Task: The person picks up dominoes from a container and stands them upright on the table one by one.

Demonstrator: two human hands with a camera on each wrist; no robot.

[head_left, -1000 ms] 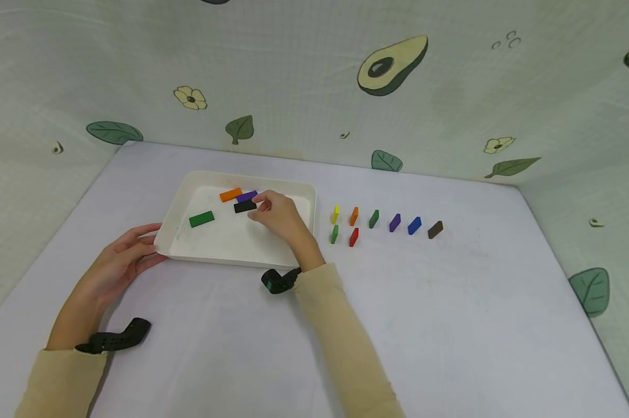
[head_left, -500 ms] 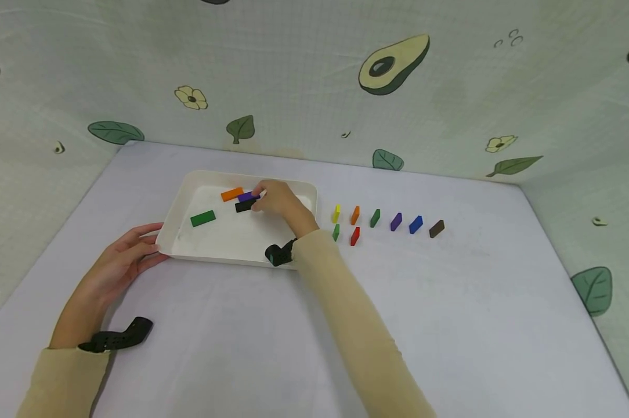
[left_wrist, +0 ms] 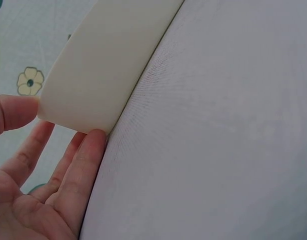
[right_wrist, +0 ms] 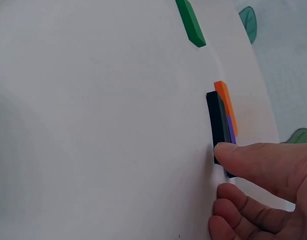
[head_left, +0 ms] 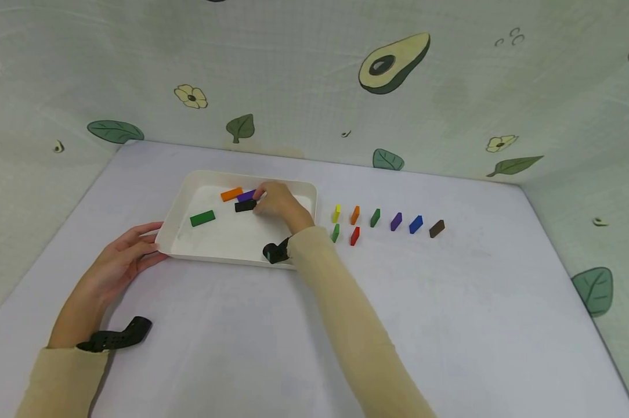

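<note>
A shallow white tray [head_left: 231,244] holds an orange block [head_left: 231,194], a purple block [head_left: 246,196], a black block [head_left: 245,206] and a green block [head_left: 202,218]. My right hand [head_left: 278,200] reaches in over its far right part. Its thumb and index finger pinch the right end of the black block, the thumb [right_wrist: 238,157] also covering part of the purple one right beside it. The other fingers are curled. At the tray's near left corner, my left hand [head_left: 117,264] rests its long, nearly straight fingers against the outer wall, thumb at the rim.
Right of the tray, several small blocks stand on edge: a back row from a yellow block [head_left: 337,213] to a brown block [head_left: 437,229], with a light green block [head_left: 336,233] and a red block [head_left: 355,236] in front. A patterned cloth [head_left: 304,87] hangs behind.
My right hand and forearm have moved slightly farther into the tray, the fingers going over the ends of the black and purple blocks. The left hand stays at the tray's corner.
</note>
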